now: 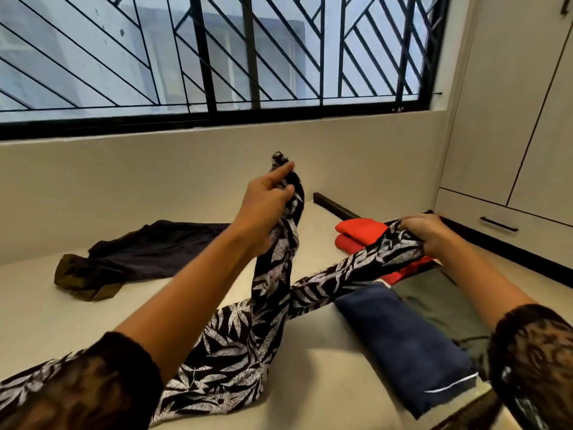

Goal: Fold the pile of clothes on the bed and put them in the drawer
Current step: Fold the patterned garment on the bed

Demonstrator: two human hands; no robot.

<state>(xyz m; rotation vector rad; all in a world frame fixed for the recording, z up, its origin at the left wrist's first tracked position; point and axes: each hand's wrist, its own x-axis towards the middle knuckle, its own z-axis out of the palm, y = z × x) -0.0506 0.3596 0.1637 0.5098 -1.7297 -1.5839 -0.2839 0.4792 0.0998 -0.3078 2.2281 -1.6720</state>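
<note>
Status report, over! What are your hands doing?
Left hand and right hand both grip leaf-print garment, unfolded. Dark garment crumpled on bed. Drawer shut.

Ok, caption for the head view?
Left hand and right hand hold up a leaf-print garment over the bed; folded clothes beside.

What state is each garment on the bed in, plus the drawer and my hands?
Print garment, unfolded, partly lifted
Left hand, gripping print garment
Right hand, gripping print garment
Dark garment, unfolded, crumpled
Red garment, folded
Navy garment, folded
Green garment, folded
Drawer, shut
</note>
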